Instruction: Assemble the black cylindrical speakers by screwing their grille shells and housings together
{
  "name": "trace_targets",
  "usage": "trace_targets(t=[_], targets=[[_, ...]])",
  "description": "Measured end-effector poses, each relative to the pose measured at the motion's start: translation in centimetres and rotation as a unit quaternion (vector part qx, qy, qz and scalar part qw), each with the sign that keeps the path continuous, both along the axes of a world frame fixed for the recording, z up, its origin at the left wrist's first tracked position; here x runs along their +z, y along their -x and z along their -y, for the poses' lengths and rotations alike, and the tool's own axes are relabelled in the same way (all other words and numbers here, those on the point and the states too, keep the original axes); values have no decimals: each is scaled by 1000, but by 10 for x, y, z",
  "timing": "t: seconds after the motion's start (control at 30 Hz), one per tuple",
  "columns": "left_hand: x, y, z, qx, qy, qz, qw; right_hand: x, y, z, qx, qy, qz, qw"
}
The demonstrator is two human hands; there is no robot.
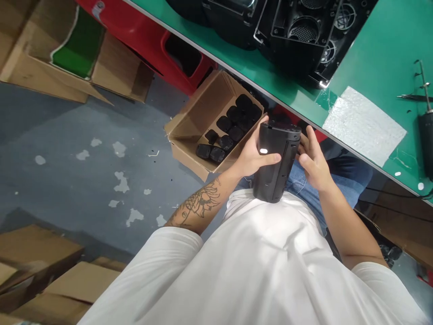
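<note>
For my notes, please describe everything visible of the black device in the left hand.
The black device looks like plastic: long, with rounded corners, a lengthwise seam and a small white spot, perhaps glare. It is slightly tilted, its near end at the white shirt. The left hand grips it; the right hand is close beside.

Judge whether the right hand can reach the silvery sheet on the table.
Likely yes: the right hand is beside the black case, not wrapped around it, and the silvery sheet lies uncovered at the edge of the green table.
</note>
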State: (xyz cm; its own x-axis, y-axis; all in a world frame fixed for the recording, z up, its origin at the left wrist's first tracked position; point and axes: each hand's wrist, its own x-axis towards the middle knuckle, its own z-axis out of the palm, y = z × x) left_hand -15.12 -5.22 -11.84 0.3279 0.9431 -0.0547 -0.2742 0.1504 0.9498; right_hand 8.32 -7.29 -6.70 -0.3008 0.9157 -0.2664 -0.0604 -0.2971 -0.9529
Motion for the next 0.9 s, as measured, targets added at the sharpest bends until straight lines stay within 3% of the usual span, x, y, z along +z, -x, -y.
trace_targets(t=[0.13, 0.4, 0.6, 0.9], targets=[[4, -14, 0, -9, -13, -51, 999, 7, 0, -15, 27, 4, 32, 999], [36, -30, 16, 70, 7, -109, 992, 21, -12, -25, 45, 45, 24, 998], [40, -38, 18, 64, -40, -118, 990, 37, -31, -37, 96, 77, 16, 992], [51, -43, 16, 71, -12, -110, 991, 44, -39, -44, 99, 91, 4, 991]])
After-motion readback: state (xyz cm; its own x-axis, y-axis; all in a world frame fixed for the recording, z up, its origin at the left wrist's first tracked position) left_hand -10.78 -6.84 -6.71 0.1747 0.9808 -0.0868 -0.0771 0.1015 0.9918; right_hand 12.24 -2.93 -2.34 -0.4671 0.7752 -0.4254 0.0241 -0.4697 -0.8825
